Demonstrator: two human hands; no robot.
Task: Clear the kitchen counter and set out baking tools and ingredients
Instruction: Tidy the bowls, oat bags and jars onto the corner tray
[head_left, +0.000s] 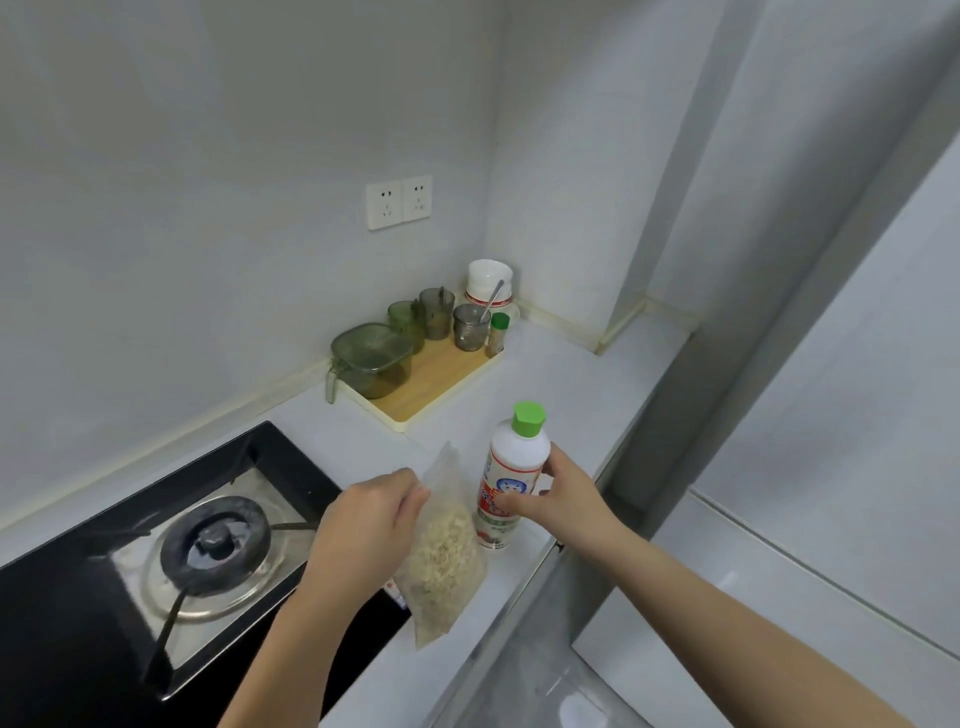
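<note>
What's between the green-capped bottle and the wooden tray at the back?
Only bare white counter, seen in the head view; nothing stands between the bottle and the wooden tray.

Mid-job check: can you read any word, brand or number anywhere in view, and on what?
No text is readable.
Label on the bottle: red and green print, too blurred.
Sticker on the bag, lower corner: too small.
Label on the spice jar: too small.
On the sockets: no text visible.
</note>
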